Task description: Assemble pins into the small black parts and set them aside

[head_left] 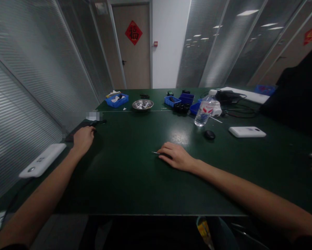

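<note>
My right hand rests on the green table right of the middle, its fingers closed round a slim tool. A thin, pale metal tip points left out of the fingers; a dark handle lies mostly hidden under them, so its exact kind is unclear. At the table's left side, my left hand has its fingers curled in at the edge of a flat black object. Small black pieces lie just beyond those fingertips. What the left fingers grip, if anything, is hidden.
A white power bank lies at left, another white power bank at right. Beyond my right hand are a black mouse and an upright water bottle. Farther back stand a metal bowl, blue baskets and cables.
</note>
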Tool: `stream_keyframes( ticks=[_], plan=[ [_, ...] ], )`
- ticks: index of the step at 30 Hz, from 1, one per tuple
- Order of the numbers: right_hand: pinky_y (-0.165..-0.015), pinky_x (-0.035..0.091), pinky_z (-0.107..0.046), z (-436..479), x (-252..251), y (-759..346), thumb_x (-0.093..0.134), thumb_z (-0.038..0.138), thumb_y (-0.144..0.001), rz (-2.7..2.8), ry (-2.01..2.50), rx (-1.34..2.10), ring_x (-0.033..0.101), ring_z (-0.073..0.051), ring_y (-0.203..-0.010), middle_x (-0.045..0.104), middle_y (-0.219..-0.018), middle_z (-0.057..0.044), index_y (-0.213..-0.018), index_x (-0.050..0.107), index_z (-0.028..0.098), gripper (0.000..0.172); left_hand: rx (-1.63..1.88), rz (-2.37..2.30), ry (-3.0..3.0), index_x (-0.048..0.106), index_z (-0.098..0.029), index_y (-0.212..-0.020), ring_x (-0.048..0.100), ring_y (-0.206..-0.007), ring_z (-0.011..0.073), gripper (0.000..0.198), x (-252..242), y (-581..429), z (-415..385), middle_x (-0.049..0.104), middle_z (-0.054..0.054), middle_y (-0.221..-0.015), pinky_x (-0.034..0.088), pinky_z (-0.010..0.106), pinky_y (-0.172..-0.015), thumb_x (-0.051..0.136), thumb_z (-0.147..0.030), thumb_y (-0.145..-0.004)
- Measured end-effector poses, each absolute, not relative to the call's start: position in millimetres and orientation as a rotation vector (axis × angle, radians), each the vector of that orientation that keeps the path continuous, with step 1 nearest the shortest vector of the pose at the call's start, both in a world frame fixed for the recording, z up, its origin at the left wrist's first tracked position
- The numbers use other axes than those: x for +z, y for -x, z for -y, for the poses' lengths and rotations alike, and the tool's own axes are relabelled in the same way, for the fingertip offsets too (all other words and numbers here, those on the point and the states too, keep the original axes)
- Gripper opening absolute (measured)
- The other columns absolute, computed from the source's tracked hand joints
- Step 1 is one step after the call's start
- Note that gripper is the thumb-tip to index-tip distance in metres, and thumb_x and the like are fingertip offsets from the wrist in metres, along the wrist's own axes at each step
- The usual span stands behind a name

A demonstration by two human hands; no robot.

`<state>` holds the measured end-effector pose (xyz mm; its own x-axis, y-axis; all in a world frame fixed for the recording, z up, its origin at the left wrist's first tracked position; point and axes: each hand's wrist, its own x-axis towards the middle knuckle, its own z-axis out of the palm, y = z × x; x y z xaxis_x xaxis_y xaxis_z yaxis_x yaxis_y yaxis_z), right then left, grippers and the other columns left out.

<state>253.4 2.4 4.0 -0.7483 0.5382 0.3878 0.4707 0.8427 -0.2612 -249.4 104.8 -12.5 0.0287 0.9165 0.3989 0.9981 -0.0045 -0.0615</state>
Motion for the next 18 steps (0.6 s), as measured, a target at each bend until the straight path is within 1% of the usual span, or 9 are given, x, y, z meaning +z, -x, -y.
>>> stream_keyframes(
  ticks=[5, 8, 10, 12, 15, 18],
  plan=[
    [-0.080, 0.052, -0.033, -1.7, 4.5, -253.5, 0.053, 0.031, -0.104, 2.561, 0.745, 0.210, 0.060, -0.020, -0.096, 0.065, -0.108, -0.009, -0.121, 0.065, 0.018, 0.025, -0.415, 1.932, 2.030, 0.073, -0.014, -0.116, 0.064, -0.108, 0.0330, 0.037, -17.5, 251.1, -107.2, 0.070, 0.017, -0.114, 0.050, 0.044, -0.094, 0.043, -0.021, -0.094],
    [-0.079, 0.053, -0.033, -1.7, 5.1, -253.4, 0.053, 0.030, -0.103, 2.556, 0.737, 0.207, 0.061, -0.020, -0.095, 0.066, -0.107, -0.009, -0.120, 0.065, 0.017, 0.024, -0.636, 2.004, 2.042, 0.073, -0.016, -0.115, 0.065, -0.107, 0.0316, 0.033, -21.2, 254.5, -111.2, 0.070, 0.015, -0.113, 0.049, 0.044, -0.098, 0.049, -0.022, -0.093],
    [-0.079, 0.053, -0.033, -1.9, 5.4, -253.3, 0.053, 0.030, -0.104, 2.559, 0.736, 0.208, 0.061, -0.020, -0.095, 0.066, -0.107, -0.009, -0.120, 0.065, 0.017, 0.024, -0.832, 2.106, 2.017, 0.072, -0.016, -0.116, 0.067, -0.103, 0.0285, 0.032, -23.4, 258.4, -115.4, 0.071, 0.013, -0.110, 0.050, 0.041, -0.099, 0.055, -0.022, -0.090],
    [-0.079, 0.053, -0.033, -2.1, 5.5, -253.3, 0.052, 0.030, -0.104, 2.561, 0.738, 0.209, 0.060, -0.020, -0.095, 0.066, -0.107, -0.009, -0.120, 0.065, 0.017, 0.025, -0.947, 2.187, 1.985, 0.070, -0.014, -0.119, 0.068, -0.098, 0.0248, 0.035, -25.6, 263.0, -120.0, 0.072, 0.011, -0.105, 0.052, 0.038, -0.097, 0.061, -0.020, -0.085],
    [-0.079, 0.053, -0.034, -2.7, 5.0, -253.2, 0.052, 0.030, -0.104, 2.558, 0.736, 0.210, 0.060, -0.020, -0.095, 0.066, -0.107, -0.009, -0.121, 0.065, 0.017, 0.025, -0.993, 2.249, 1.961, 0.068, -0.012, -0.123, 0.068, -0.094, 0.0206, 0.042, -29.5, 269.8, -126.1, 0.071, 0.010, -0.104, 0.054, 0.033, -0.093, 0.066, -0.018, -0.081],
    [-0.080, 0.053, -0.034, -3.3, 3.8, -252.8, 0.052, 0.030, -0.104, 2.556, 0.733, 0.206, 0.061, -0.020, -0.096, 0.066, -0.107, -0.009, -0.121, 0.065, 0.017, 0.025, -1.020, 2.297, 1.954, 0.063, -0.009, -0.130, 0.067, -0.091, 0.0167, 0.049, -33.7, 274.8, -130.5, 0.071, 0.010, -0.107, 0.055, 0.028, -0.088, 0.064, -0.014, -0.081]
  ],
)
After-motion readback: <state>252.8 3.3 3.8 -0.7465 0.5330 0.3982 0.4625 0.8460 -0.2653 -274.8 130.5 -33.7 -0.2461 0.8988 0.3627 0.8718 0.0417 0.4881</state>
